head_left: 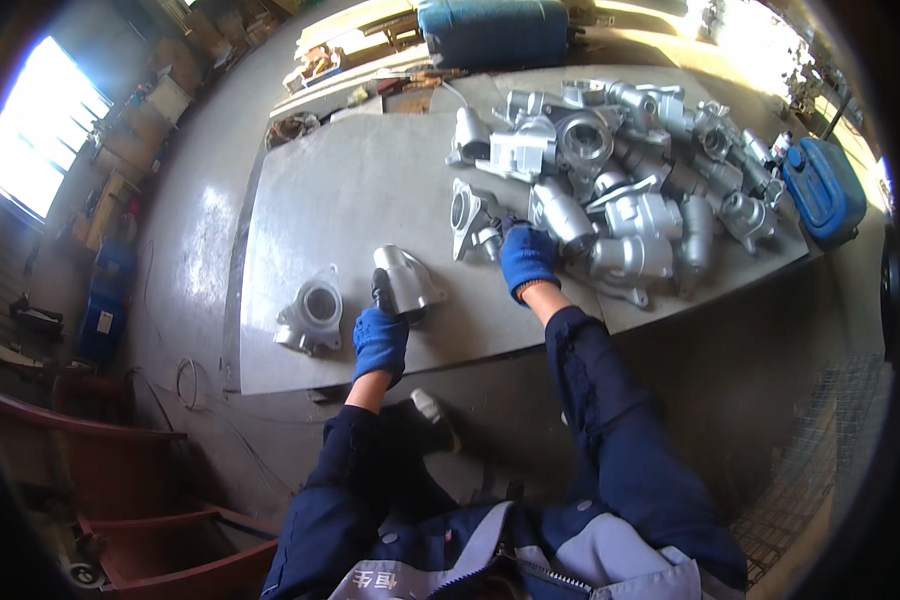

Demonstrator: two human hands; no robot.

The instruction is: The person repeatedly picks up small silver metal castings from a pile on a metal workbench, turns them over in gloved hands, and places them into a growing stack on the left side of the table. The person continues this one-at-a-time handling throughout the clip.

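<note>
The person leans over a grey sheet-metal bench that lies low over the concrete floor; both hands wear blue gloves and dark blue sleeves run back to the lower edge of the view. The left hand sits at about 7 o'clock from the middle of the bench, its fingers closed round a dark tool whose tip rests against a silvery cast housing; that housing lies on the bench just at 12 o'clock from the hand. A second casting with a round bore lies on its own just at 9 o'clock from the left hand, apart from it. The right hand reaches to the near edge of a heap of silvery castings that fills the bench from 12 to 3 o'clock; its fingers curl over a flanged casting at the heap's edge, though whether they actually grip it cannot be told. A blue plastic canister stands on the floor at 3 o'clock beside the bench; a larger blue container sits at 12 o'clock beyond it; red metal frames lie at 8 o'clock.
</note>
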